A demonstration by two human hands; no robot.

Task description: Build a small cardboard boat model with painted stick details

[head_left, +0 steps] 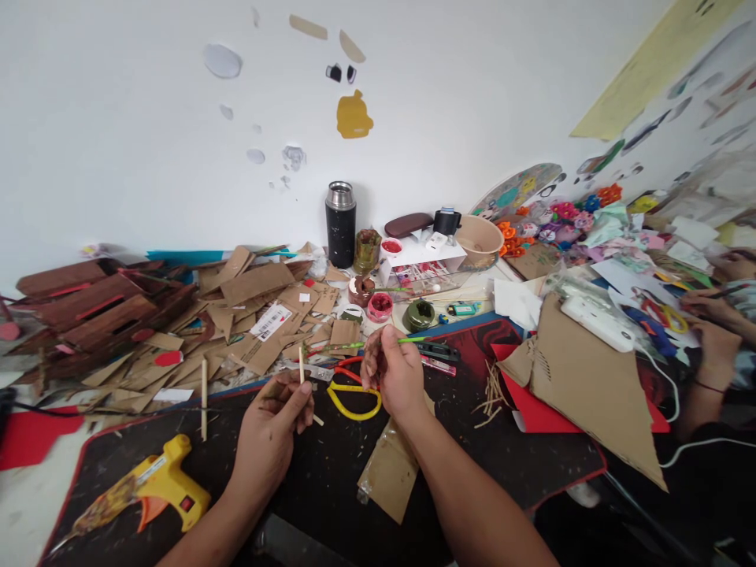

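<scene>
- The left hand, near the middle of the scene, pinches a pale wooden stick between thumb and fingers; the stick stands nearly upright above the fingertips.
- The right hand pinches a green paintbrush between thumb and forefinger, its other fingers curled. The brush lies roughly level, its painted end pointing left to the top of the stick; whether they touch, I cannot tell.
- Both hands are over a dark mat, and dark smears show on the fingers.
- Between the hands lie scissors with yellow and red handles.
- A piece of brown cardboard lies on the mat, partly beneath the right forearm.
- To the near left is a yellow glue gun; another stick lies just beyond it.
- Far of the right hand stand a jar of green paint and a jar of red paint, with a black flask farther back.
- Cardboard scraps heap up on the far left, beside a brown model.
- On the right, thin twigs lie near a large cardboard sheet.
- At the far right edge show another person's hands.
</scene>
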